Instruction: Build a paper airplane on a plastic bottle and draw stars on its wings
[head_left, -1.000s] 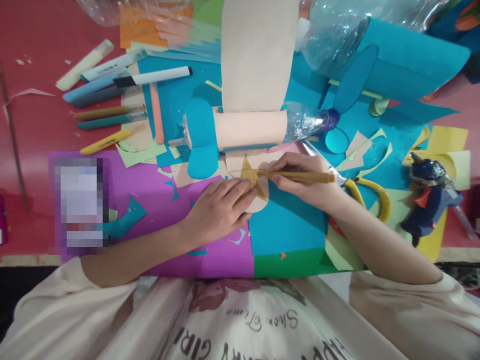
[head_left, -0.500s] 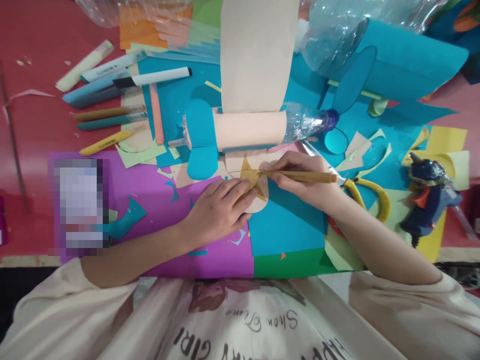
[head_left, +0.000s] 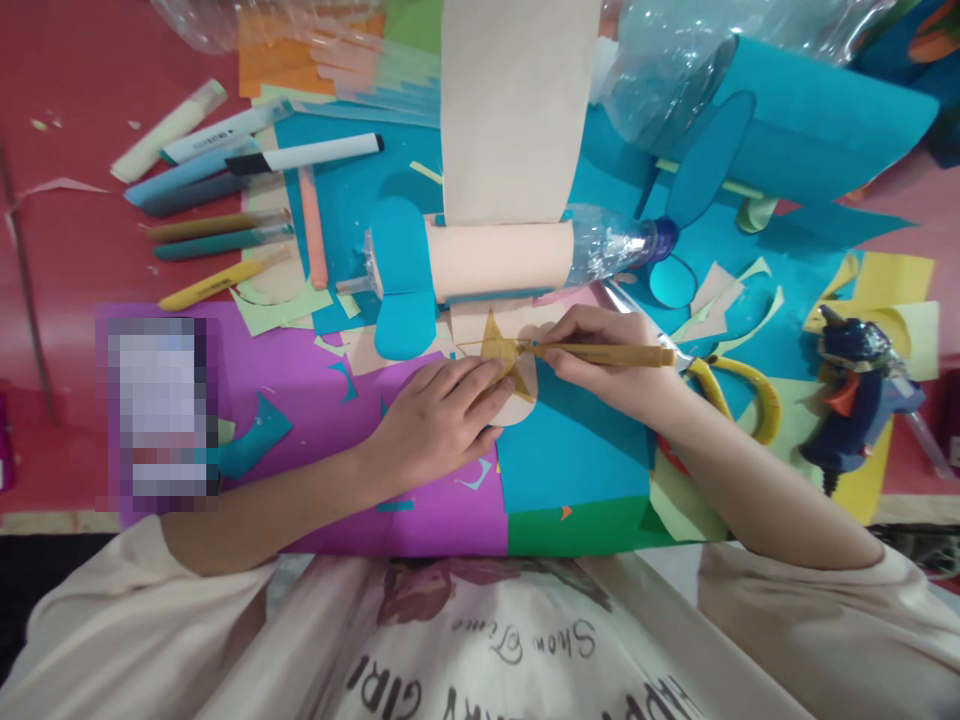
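My right hand (head_left: 600, 350) is closed around a mustard-yellow marker (head_left: 622, 354), its tip on a beige paper piece (head_left: 521, 410) with a rounded end. On that paper is a yellow-brown star (head_left: 501, 345), mostly filled with colour; its left point shows as a thin outline. My left hand (head_left: 446, 405) lies flat over the star's lower left, fingers stretched and pressing the paper down. Just beyond both hands lies a clear plastic bottle (head_left: 607, 245) wrapped in beige paper, with a blue paper shape (head_left: 403, 275) around its bottom end and a purple cap.
Several markers (head_left: 322, 152) lie at the upper left, and a blurred-out phone (head_left: 161, 405) at the left. Yellow-handled scissors (head_left: 750, 395) and a glue gun (head_left: 855, 400) are on the right. A blue paper-covered bottle (head_left: 817, 120) stands out at the back right. Paper scraps (head_left: 262, 435) are scattered about.
The marker tip has shifted very slightly on the star's right side. My left hand and the paper have stayed in place.
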